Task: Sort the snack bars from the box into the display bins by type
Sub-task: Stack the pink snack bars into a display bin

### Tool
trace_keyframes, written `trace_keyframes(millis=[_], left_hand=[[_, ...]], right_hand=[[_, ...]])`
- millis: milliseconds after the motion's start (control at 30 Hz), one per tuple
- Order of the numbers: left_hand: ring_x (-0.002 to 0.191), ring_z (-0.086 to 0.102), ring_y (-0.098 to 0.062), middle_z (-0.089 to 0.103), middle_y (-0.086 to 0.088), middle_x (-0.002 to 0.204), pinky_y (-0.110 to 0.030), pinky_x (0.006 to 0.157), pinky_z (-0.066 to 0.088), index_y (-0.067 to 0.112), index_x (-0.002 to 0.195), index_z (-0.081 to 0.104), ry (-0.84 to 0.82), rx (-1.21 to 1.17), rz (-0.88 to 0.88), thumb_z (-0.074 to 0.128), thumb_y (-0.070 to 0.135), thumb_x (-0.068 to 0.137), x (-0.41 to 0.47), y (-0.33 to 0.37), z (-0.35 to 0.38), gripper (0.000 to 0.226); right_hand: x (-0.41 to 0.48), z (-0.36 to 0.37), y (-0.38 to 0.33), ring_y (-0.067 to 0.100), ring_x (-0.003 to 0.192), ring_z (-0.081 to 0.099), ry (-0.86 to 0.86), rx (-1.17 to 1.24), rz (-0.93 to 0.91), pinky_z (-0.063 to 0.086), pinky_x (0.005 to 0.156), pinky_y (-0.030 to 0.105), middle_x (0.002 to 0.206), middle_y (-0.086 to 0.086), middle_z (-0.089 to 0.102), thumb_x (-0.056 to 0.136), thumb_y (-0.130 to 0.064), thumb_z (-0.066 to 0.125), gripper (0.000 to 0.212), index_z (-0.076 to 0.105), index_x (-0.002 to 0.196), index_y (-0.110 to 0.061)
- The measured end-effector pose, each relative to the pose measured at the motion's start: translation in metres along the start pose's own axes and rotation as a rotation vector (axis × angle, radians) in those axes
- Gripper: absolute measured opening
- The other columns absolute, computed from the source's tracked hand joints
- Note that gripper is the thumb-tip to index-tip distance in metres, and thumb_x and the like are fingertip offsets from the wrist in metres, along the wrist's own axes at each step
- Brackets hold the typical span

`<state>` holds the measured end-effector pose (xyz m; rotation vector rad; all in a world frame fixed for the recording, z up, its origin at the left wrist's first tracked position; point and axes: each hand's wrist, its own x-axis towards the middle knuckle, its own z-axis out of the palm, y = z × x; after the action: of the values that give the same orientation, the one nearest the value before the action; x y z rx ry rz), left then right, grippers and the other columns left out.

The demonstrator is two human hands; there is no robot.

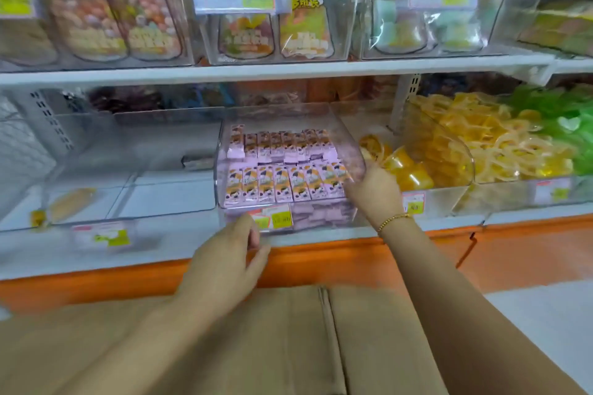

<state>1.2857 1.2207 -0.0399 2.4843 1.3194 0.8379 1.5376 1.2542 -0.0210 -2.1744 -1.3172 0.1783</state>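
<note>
Flanking the clear, curved snack-bar bin [352, 141], left hand [229, 258] and right hand [375, 191] hover.

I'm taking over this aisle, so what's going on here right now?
A person is working at the clear bin of pink snack bars. The bars stand in two neat rows. The right hand is at the bin's right wall beside the front row; its fingertips are hidden, so a grip cannot be confirmed. The left hand hovers by the price label at the bin's front, holding nothing. The cardboard box in front has its flaps shut.
</note>
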Motion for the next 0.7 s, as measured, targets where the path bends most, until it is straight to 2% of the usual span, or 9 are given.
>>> trace_keyframes(millis=[100,167,200,267,333,467,567,667,700], left_hand=[[0.059,0.050,-0.002,0.056,0.011,0.080,-0.023,0.056,0.038,0.027,0.092,0.046,-0.054,-0.110,-0.163,0.065,0.021,0.085,-0.062,-0.014,0.013,0.021],[0.068,0.056,-0.004,0.056,0.012,0.080,-0.025,0.059,0.043,0.028,0.093,0.047,-0.046,-0.185,-0.287,0.067,0.014,0.084,-0.105,-0.023,0.019,0.026],[0.068,0.058,-0.005,0.056,0.011,0.077,-0.024,0.058,0.044,0.028,0.087,0.047,-0.046,-0.189,-0.358,0.067,0.015,0.084,-0.129,-0.026,0.020,0.025],[0.055,0.052,-0.005,0.053,0.007,0.065,-0.016,0.052,0.036,0.025,0.072,0.043,-0.073,-0.151,-0.477,0.068,0.017,0.084,-0.178,-0.028,0.020,0.028],[0.045,0.042,-0.007,0.048,0.002,0.053,-0.018,0.048,0.030,0.020,0.064,0.040,-0.086,-0.139,-0.561,0.070,0.016,0.082,-0.227,-0.030,0.018,0.036],[0.049,0.047,-0.014,0.051,0.003,0.056,-0.034,0.054,0.035,0.025,0.063,0.038,-0.120,-0.138,-0.775,0.075,0.012,0.078,-0.312,-0.047,0.015,0.042],[0.081,0.064,-0.029,0.061,-0.002,0.078,-0.033,0.073,0.045,0.026,0.076,0.045,-0.159,-0.174,-0.893,0.076,0.013,0.076,-0.352,-0.064,0.009,0.034],[0.092,0.060,-0.015,0.062,0.003,0.094,-0.025,0.083,0.044,0.024,0.085,0.055,-0.267,-0.203,-0.837,0.076,0.020,0.078,-0.380,-0.073,0.002,0.022],[0.090,0.059,-0.010,0.062,0.006,0.094,-0.020,0.079,0.042,0.026,0.082,0.058,-0.303,-0.215,-0.799,0.076,0.020,0.078,-0.387,-0.076,-0.001,0.019]], right_hand=[[-0.056,0.003,-0.001,0.039,0.114,0.045,0.198,0.059,-0.047,0.034,0.092,0.040,0.124,0.025,0.049,0.084,-0.015,0.063,0.051,0.045,0.130,0.000],[-0.101,0.007,-0.010,0.035,0.106,0.047,0.239,0.218,-0.081,0.032,0.081,0.035,0.116,0.018,0.052,0.083,-0.012,0.064,0.030,0.054,0.111,-0.005],[-0.125,0.012,-0.013,0.032,0.098,0.050,0.175,0.297,-0.089,0.031,0.072,0.033,0.101,0.012,0.055,0.084,-0.014,0.064,0.013,0.056,0.093,-0.012],[-0.176,0.031,-0.013,0.022,0.075,0.050,-0.062,0.356,-0.074,0.032,0.062,0.033,0.070,0.000,0.049,0.086,-0.020,0.065,0.031,0.042,0.065,-0.021],[-0.227,0.057,-0.005,0.016,0.057,0.041,-0.349,0.341,-0.039,0.038,0.059,0.033,0.058,-0.001,0.039,0.089,-0.023,0.062,0.042,0.032,0.059,-0.018],[-0.306,0.121,0.031,0.011,0.052,0.037,-0.686,0.174,0.063,0.036,0.056,0.026,0.062,0.000,0.045,0.091,-0.022,0.058,0.041,0.031,0.061,-0.017],[-0.344,0.152,0.045,0.009,0.050,0.036,-0.806,0.032,0.041,0.034,0.054,0.027,0.067,0.002,0.051,0.091,-0.020,0.053,0.039,0.029,0.060,-0.018],[-0.365,0.166,0.039,0.013,0.079,0.055,-0.950,-0.021,-0.039,0.044,0.071,0.025,0.084,-0.004,0.052,0.089,-0.024,0.060,0.011,0.050,0.087,-0.020],[-0.367,0.174,0.036,0.016,0.095,0.058,-0.983,-0.033,-0.066,0.046,0.082,0.025,0.099,-0.001,0.058,0.089,-0.025,0.063,0.019,0.057,0.105,-0.017]])
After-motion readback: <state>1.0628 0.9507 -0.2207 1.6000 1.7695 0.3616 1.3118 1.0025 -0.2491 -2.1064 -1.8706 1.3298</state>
